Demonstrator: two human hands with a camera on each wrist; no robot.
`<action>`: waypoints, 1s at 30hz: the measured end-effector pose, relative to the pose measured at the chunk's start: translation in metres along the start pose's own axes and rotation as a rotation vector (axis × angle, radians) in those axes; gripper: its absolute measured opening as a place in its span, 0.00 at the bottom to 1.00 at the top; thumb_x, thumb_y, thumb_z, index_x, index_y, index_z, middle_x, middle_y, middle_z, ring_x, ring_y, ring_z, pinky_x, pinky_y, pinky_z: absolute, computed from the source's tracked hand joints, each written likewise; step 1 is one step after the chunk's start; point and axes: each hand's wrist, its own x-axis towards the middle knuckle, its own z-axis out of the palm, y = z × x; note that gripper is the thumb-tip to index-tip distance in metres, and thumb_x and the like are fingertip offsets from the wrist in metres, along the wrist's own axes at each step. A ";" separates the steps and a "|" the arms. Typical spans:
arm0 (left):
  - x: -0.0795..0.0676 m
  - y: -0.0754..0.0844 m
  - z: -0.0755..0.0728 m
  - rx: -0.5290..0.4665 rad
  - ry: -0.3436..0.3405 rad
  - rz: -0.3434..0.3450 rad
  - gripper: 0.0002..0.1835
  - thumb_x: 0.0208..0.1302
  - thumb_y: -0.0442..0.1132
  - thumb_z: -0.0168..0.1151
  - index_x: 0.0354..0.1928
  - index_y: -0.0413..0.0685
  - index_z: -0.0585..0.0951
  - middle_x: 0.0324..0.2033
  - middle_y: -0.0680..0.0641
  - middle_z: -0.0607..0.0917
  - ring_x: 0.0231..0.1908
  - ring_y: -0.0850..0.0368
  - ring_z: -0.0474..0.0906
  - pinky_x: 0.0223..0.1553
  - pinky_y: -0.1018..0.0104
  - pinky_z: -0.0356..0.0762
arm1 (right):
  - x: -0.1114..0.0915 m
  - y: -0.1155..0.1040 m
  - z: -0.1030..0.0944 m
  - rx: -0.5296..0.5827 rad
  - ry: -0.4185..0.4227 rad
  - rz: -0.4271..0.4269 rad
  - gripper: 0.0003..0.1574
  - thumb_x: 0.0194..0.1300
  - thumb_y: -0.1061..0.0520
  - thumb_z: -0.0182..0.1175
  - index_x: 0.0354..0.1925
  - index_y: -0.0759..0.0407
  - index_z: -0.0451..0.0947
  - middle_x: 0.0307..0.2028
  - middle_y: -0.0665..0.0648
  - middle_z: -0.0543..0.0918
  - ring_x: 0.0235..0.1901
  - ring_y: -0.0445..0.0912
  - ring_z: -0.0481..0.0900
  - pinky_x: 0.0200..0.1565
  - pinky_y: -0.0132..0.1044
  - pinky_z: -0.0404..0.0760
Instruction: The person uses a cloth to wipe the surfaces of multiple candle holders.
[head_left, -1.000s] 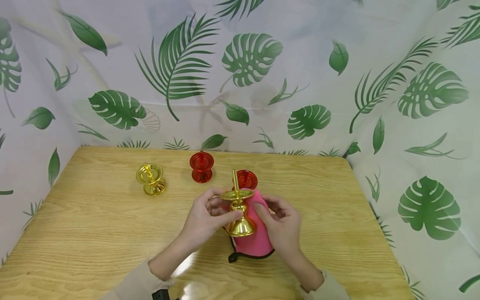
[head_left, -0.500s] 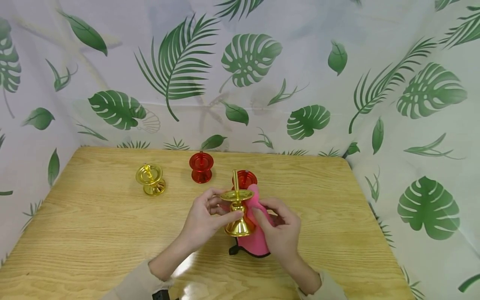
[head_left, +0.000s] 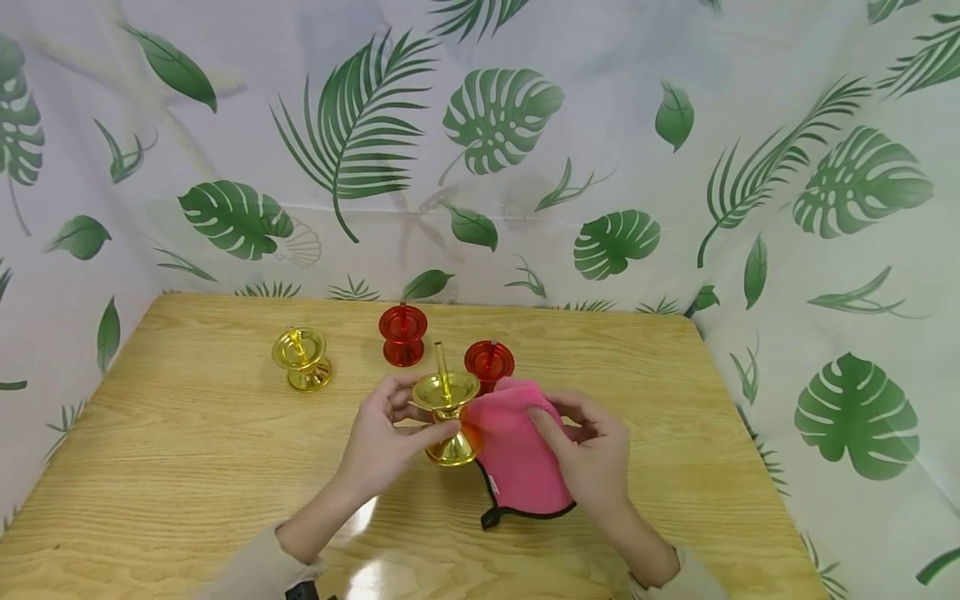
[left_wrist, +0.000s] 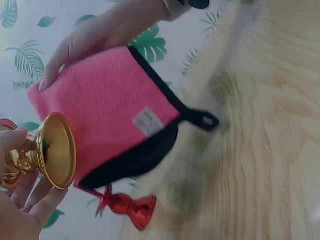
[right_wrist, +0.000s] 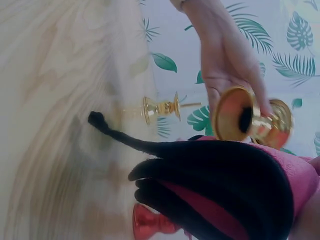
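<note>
My left hand (head_left: 386,442) grips a gold candle holder (head_left: 454,448) round its waist, spike upward, held above the table. In the right wrist view the hollow underside of this candle holder (right_wrist: 232,112) shows. My right hand (head_left: 596,454) pinches a pink cloth (head_left: 521,450) with black edging and a small black loop, thumb on the near face. In the left wrist view the cloth (left_wrist: 115,100) hangs beside the candle holder (left_wrist: 60,150), a white label near its corner. The cloth's upper left part lies right at the holder's side. Some right fingers are hidden behind the cloth.
On the wooden table (head_left: 187,467) stand a second gold candle holder (head_left: 307,375) at the left, a red candle holder (head_left: 403,333) at the back, and another red one (head_left: 489,360) just behind the cloth. A leaf-printed white sheet (head_left: 510,200) closes off the back and sides.
My left hand has moved left with the gold candle holder and tipped its dish toward me. My right hand has drawn the cloth to the right, spreading it wider.
</note>
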 end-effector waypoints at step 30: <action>0.019 -0.090 -0.066 0.179 -0.017 -0.070 0.39 0.46 0.29 0.75 0.60 0.47 0.65 0.53 0.41 0.82 0.52 0.53 0.78 0.56 0.60 0.77 | 0.007 0.006 -0.045 -0.022 0.040 0.127 0.13 0.57 0.68 0.67 0.42 0.72 0.81 0.35 0.43 0.88 0.34 0.39 0.86 0.29 0.30 0.84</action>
